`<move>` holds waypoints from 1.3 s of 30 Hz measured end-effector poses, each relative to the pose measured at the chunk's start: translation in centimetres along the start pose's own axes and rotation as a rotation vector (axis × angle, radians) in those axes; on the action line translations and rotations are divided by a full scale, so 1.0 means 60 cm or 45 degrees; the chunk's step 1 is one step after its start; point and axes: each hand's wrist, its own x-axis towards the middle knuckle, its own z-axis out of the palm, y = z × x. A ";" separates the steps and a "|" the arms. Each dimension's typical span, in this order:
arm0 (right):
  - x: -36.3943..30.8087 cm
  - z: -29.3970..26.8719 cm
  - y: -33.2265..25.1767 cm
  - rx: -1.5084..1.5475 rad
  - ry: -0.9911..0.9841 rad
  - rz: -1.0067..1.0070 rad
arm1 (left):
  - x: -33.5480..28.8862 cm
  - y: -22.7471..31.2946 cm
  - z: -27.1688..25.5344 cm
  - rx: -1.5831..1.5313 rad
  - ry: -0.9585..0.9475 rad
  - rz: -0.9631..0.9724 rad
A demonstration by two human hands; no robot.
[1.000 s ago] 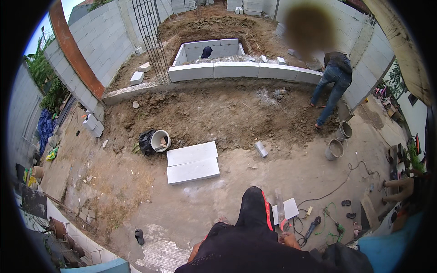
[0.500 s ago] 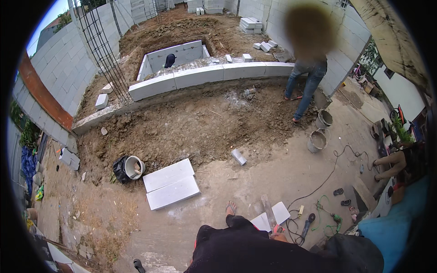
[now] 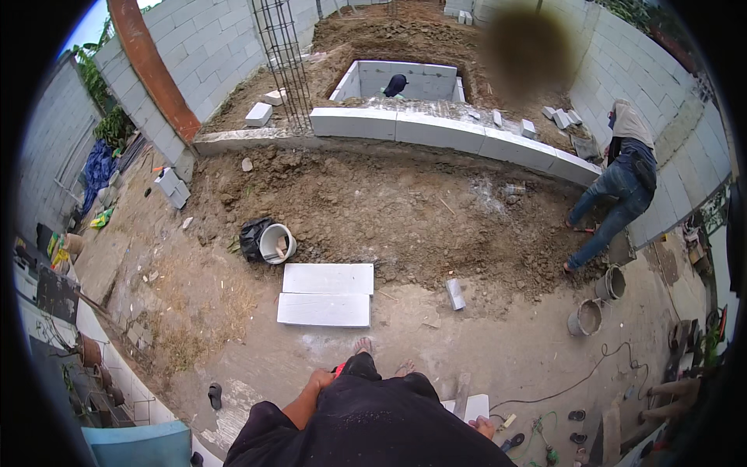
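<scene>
Far out to the left of the fingers, low at the frame's edge, a blue tub [image 3: 140,445], contents hidden; closer in toward the left fingers, a lone dark sandal [image 3: 215,395] on the concrete.

Well ahead of the left fingers and off to their left, a white bucket [image 3: 274,243] on the dirt beside a black bag [image 3: 253,237]; inside the bucket a pale lump or tool, too small to tell.

Left hand [image 3: 319,381] hanging at the thigh, fingers curled close to something small and red [image 3: 339,366]; gripping it or merely beside it, cannot tell.

Straight ahead of both sets of fingers, beyond the bare toes, two white slabs [image 3: 325,293] lying flat, side by side and touching, well out of reach from a standing posture.

Right hand [image 3: 484,426] low beside the hip, fingertips just showing past the dark clothing; open or closed, cannot tell; just beside it a white sheet [image 3: 476,405] on the ground.

Judged as standing over the slabs with neither one taken up; reaching either slab calls for a step forward, a deep bend and both hands under its long edges.

Ahead and right of the right fingers, a small grey block [image 3: 454,294]; further right, two grey buckets [image 3: 597,302] near each other, the nearer one apparently holding grey mix, the farther unclear; beyond them a co-worker [image 3: 622,187] bent over the dug soil.
</scene>
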 end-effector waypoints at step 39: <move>-0.460 0.056 0.424 0.412 0.363 0.340 | 0.003 0.030 -0.173 0.342 -0.654 0.607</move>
